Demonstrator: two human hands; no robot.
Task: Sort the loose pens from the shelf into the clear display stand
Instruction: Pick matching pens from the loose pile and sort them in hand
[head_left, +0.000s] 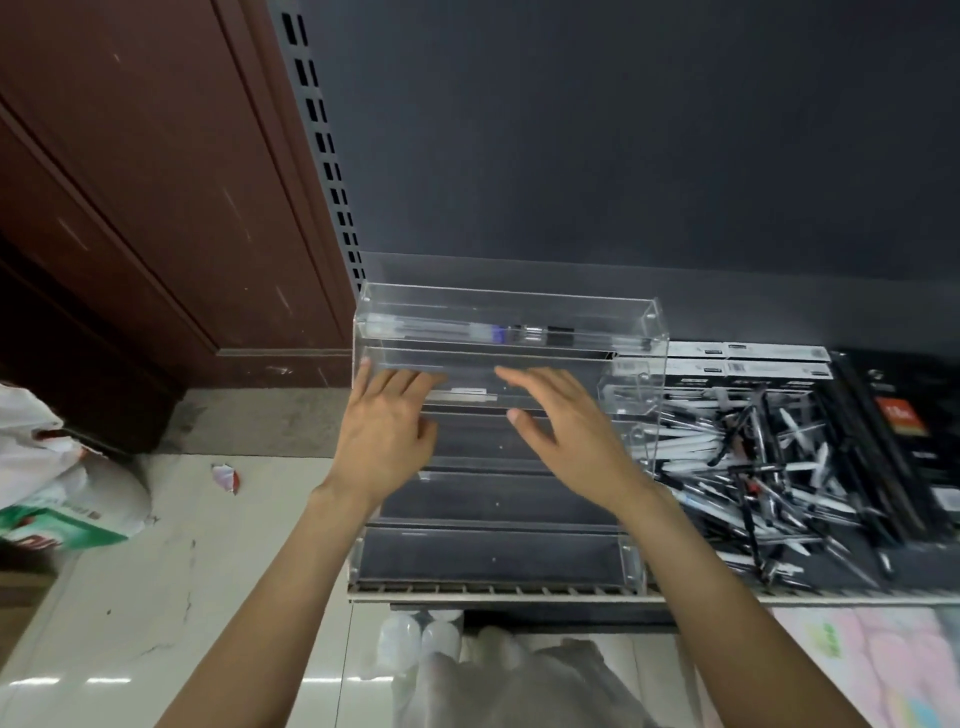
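Note:
A clear stepped display stand (641, 332) sits on the dark shelf, with several pens (498, 332) lying in its top tier. A white pen (462, 397) lies in the second tier between my hands. My left hand (387, 431) reaches into that tier with straight fingers, its fingertips at the tier's left end. My right hand (566, 426) hovers over the same tier, fingers spread and relaxed, holding nothing. A heap of loose black and white pens (753, 467) lies on the shelf to the right of the stand.
Boxed pen packs (769, 364) and dark packaged items (904, 431) lie at the back right of the shelf. The shelf's front rail (519, 592) runs below the stand. A brown door (156, 208), tiled floor and a white bag (62, 499) are at the left.

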